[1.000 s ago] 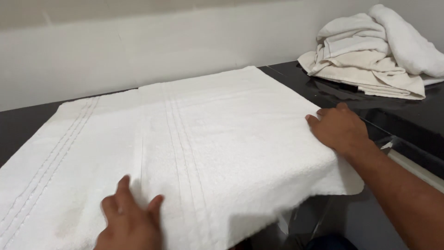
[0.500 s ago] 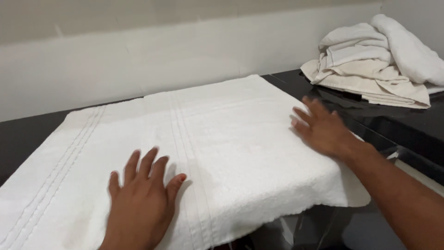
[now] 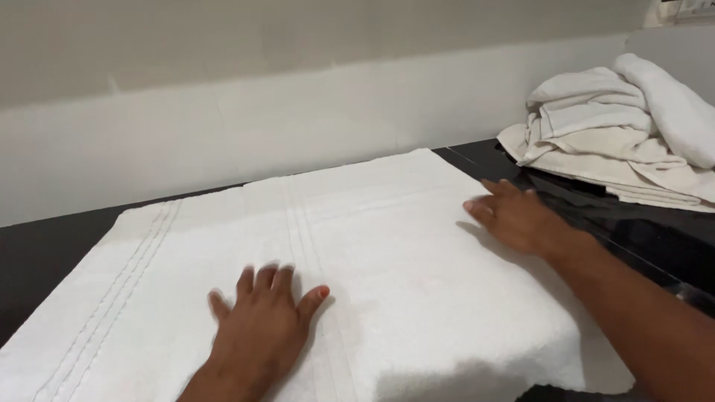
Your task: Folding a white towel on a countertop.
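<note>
A person's left hand lies palm-down with fingers spread on a white towel folded flat across a black countertop, gripping nothing. The fingertips point away from the body toward the pale wall, beside a band of stitched lines running across the cloth. The right hand is likewise open and flat, its fingers close together and pressed on the towel's right edge, the forearm reaching in from the lower right corner at a slant. The towel covers most of the counter in front of the person, its near right corner hanging over the counter's edge. A heap of crumpled white and cream towels sits well apart at the far right of the counter.
</note>
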